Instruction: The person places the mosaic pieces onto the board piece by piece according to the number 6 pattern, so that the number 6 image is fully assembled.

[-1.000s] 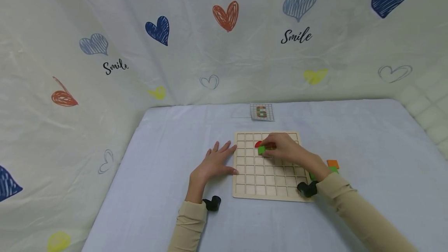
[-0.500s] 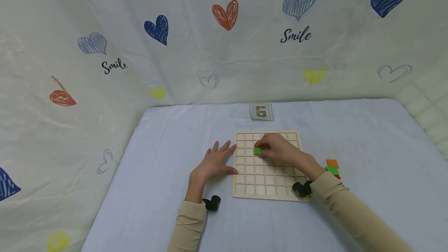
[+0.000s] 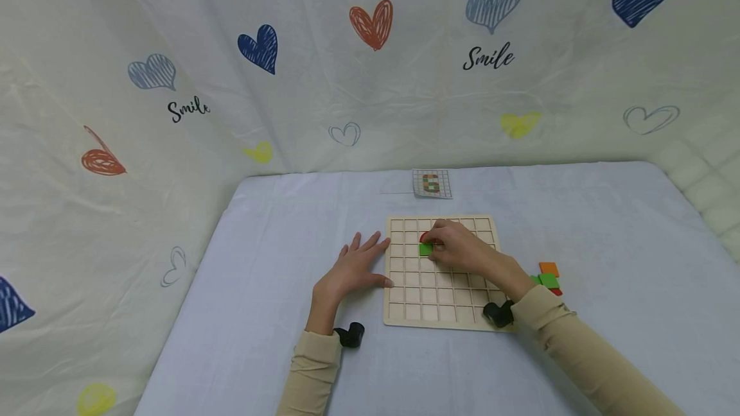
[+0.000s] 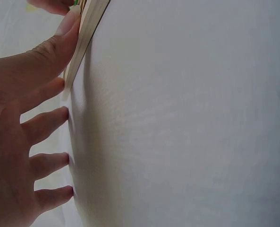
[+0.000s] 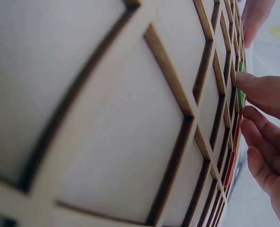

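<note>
A wooden grid board [image 3: 413, 295] lies on the white-covered table. My left hand [image 3: 351, 271] is spread flat beside it, thumb and index fingertip right at the board's left edge. Over the upper rows, my right hand [image 3: 462, 249] pinches a square green tile [image 3: 425, 250] between thumb and fingers. That tile lies in line with a grid cell, just below a red piece [image 3: 424, 236] with a curved edge. The right fingers hide most of the red. In the right wrist view, the thumb presses on the green tile [image 5: 240, 92], seen edge-on at the board's surface.
Right of the board lie loose tiles: an orange one [image 3: 548, 269], a green one [image 3: 548, 281] and a red one [image 3: 557, 291], partly behind the right sleeve. A small printed grid card [image 3: 432, 183] rests behind the board. Heart-printed sheeting [image 3: 405, 95] rises behind the table.
My right hand has moved slightly left with the green tile, which has gone from tilted to lined up with a cell below the red piece. The left hand has stayed put.
</note>
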Demonstrator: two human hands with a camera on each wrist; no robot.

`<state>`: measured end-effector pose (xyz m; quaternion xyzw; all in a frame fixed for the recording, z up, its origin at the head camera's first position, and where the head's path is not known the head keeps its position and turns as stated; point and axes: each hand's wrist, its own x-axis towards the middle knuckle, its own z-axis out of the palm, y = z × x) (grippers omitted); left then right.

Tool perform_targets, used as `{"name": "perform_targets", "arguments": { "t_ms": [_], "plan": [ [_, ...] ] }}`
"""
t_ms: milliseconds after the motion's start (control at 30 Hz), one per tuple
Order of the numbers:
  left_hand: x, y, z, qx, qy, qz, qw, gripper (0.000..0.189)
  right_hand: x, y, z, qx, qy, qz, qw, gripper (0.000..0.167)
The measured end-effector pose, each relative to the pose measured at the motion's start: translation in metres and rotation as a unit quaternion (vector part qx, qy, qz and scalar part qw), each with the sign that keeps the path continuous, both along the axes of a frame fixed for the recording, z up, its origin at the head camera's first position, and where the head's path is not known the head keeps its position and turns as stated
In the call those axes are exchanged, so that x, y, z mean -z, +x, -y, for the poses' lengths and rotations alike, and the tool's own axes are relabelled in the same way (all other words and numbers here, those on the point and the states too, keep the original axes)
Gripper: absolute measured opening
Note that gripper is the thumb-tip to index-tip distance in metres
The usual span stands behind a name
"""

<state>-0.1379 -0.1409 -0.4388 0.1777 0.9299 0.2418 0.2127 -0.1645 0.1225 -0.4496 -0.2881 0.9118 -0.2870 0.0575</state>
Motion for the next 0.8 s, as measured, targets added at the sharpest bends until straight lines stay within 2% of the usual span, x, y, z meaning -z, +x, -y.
{"name": "perform_targets", "arguments": {
  "t_ms": [467,800],
  "plan": [
    [0.0,0.001,-0.002,-0.007,-0.004,0.003,1.0,0.09,-0.01,0.011,-0.019,0.017,0.007,-0.013,0.9998,0.023],
    [0.003,0.0,-0.002,-0.01,0.0,0.009,0.9999,0.089,-0.017,0.032,-0.052,0.041,0.017,0.009,0.999,0.022]
  ]
}}
